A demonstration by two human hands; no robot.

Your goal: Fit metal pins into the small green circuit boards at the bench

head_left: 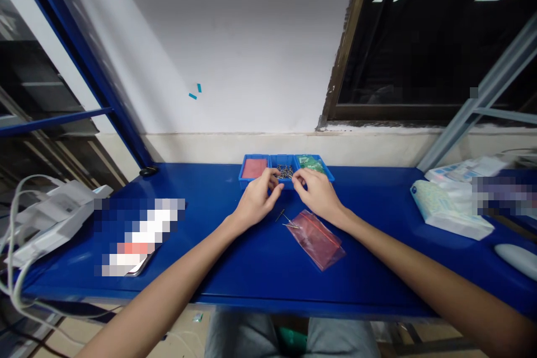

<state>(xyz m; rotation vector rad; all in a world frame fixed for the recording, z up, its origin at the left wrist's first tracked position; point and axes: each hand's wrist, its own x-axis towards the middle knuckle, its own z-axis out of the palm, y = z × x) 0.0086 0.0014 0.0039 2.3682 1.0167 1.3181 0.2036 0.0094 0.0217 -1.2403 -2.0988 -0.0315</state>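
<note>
My left hand (260, 197) is at the front of a blue three-part bin (286, 180), its thumb and fingers apart near the middle compartment. In that compartment lies a heap of small metal screws (286, 171). My right hand (318, 191) is across from it at the bin's front right, fingers curled in toward the thumb; anything between them is too small to make out. Below the hands, a red-tinted zip bag (316, 239) lies flat on the blue table. Several loose long screws (289, 225) lie at its upper left corner.
The bin also holds red bags (254, 168) on the left and green bags (309, 163) on the right. A power strip (62, 218) with white cables and a blurred-out phone-like item (140, 243) are at left. A tissue pack (451, 210) and white mouse-like object (518, 258) are at right.
</note>
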